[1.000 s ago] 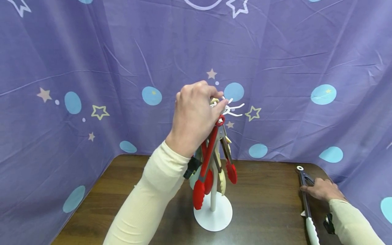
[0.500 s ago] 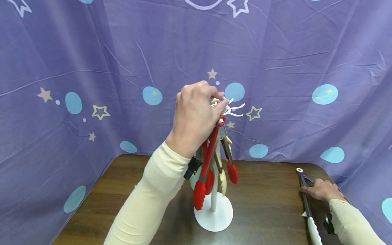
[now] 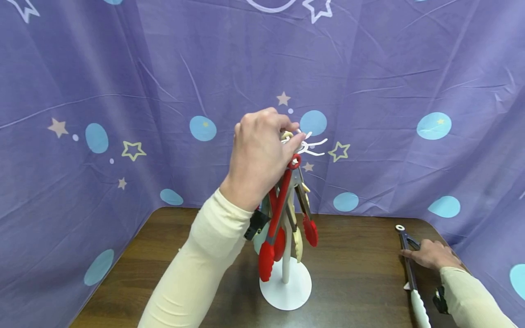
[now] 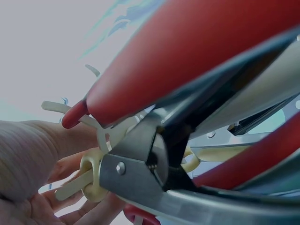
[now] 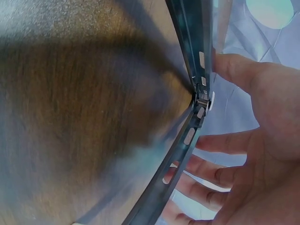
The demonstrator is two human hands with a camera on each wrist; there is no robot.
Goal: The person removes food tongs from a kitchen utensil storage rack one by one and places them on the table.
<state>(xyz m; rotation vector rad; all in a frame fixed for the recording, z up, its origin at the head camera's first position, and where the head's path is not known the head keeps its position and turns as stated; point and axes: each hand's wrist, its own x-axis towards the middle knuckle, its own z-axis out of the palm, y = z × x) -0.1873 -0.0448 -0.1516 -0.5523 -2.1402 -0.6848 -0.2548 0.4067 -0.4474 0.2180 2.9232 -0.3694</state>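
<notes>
At the top of a white hanging stand, my left hand grips around the hooks, thumb and index finger curled over them. Red-headed tongs hang just below the thumb by a red ring. Cream tongs hang beside them; a cream ring sits on a hook in the left wrist view. At the far right, my right hand holds dark metal tongs with pale heads and a white ring end. In the right wrist view, their arms spread in a V, thumb and fingers against them.
The stand's round base rests on the brown wooden table. A purple patterned curtain surrounds the table at the back and sides. Pale green tong heads show partly behind the left wrist.
The tongs by my right hand have turned very slightly, their ring end shifting a little toward me. My left hand and the stand hold still.
</notes>
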